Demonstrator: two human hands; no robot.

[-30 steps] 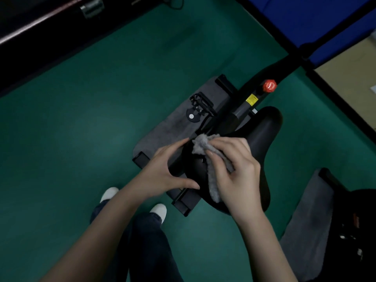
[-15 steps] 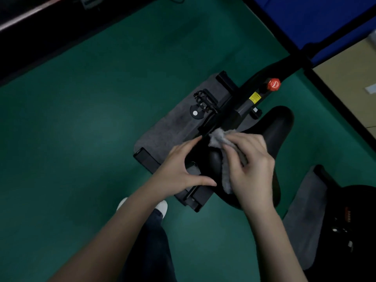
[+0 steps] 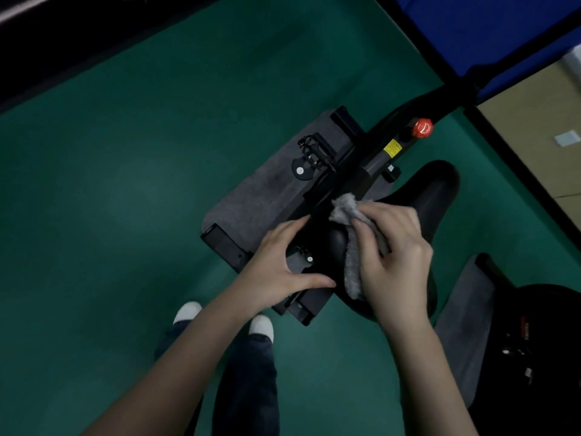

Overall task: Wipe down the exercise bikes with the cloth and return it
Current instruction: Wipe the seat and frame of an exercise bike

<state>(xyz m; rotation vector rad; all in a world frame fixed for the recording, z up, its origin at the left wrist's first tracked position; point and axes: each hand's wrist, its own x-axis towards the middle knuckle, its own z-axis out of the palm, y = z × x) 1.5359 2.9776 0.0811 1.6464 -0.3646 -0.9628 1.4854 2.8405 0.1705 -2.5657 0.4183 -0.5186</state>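
The grey cloth is held down on the black saddle of the exercise bike by the right hand, its fingers curled over it. The left hand, spread and gripping nothing, is braced at the saddle's left edge. The saddle's long axis runs ahead and rightward from the right hand, so that stretch is judged next. A red knob stands just beyond.

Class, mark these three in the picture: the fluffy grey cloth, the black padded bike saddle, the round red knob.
Fluffy grey cloth (image 3: 344,208): head view, bunched upper end.
Black padded bike saddle (image 3: 432,196): head view, bare top surface.
Round red knob (image 3: 423,128): head view, its centre.
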